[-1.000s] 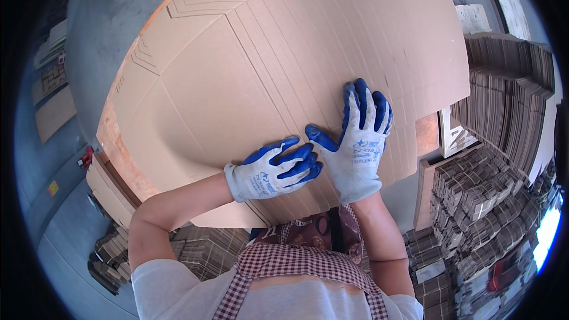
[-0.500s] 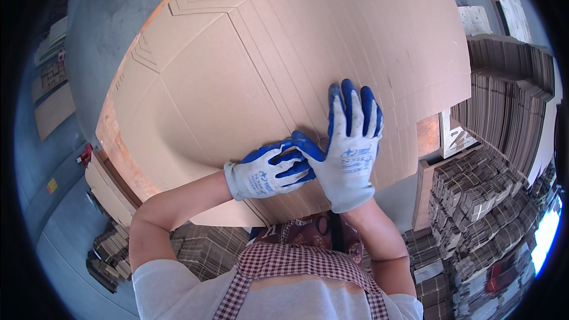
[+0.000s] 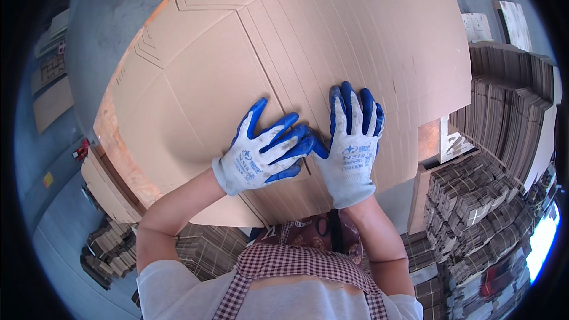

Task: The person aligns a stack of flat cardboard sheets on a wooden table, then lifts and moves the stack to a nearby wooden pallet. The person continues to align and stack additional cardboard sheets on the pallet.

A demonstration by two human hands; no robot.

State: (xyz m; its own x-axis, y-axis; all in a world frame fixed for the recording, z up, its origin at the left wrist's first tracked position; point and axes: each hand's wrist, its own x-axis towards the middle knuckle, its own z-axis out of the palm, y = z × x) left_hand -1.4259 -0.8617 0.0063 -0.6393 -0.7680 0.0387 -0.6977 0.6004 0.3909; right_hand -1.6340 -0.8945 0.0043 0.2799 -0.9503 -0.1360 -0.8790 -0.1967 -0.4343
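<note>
A large brown cardboard sheet [image 3: 379, 29] lies in front of me, creased in long lines and cut with slots and chevron marks toward its far left. My left hand [image 3: 261, 145], in a white knit glove with blue fingertips, rests on the sheet beside a long slot with its fingers spread. Flat on the cardboard just to its right is my right hand [image 3: 354, 139] in a matching glove, fingers stretched away from me. The left fingertips meet the right thumb. I see nothing held in either hand.
An orange-brown board edge [image 3: 118, 142] shows under the sheet at the left. Stacked cardboard sheets [image 3: 504, 101] stand at the right, above tied bundles of cardboard pieces [image 3: 474, 189]. More bundles [image 3: 109, 246] lie at the lower left. Flat boards [image 3: 53, 106] rest on the floor farther left.
My left hand has turned and spread its fingers, now reaching farther up the sheet, where before its fingers were bunched pointing right. The right hand has stayed nearly in place.
</note>
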